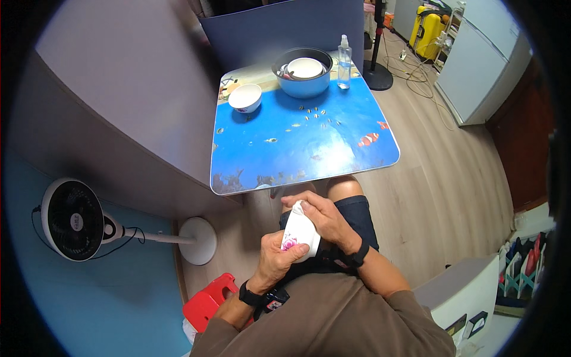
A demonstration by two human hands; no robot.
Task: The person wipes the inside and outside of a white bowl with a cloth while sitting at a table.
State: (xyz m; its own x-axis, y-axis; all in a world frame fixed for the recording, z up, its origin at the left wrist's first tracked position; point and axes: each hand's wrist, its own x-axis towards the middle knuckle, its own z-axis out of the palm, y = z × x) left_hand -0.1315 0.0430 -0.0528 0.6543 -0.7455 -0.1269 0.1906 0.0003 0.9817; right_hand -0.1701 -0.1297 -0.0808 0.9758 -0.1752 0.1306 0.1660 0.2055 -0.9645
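Over my lap I hold a white bowl (303, 233) with a pink flower on its side, tilted on edge. My left hand (276, 258) is closed round its lower part, the thumb pressed on the outside near the flower. My right hand (326, 219) lies over the far rim, fingers bent, with a piece of white cloth or tissue (297, 207) showing beneath them. The bowl's inside is turned away from view. On the low table ahead stands another white bowl (245, 97), upright, at the far left.
The blue sea-print table (285, 156) also bears a blue pot (304, 87) with bowls inside and a clear spray bottle (344, 64). A standing fan (76, 220) and a red stool (205, 304) are at my left. A white cabinet (461, 291) stands at right.
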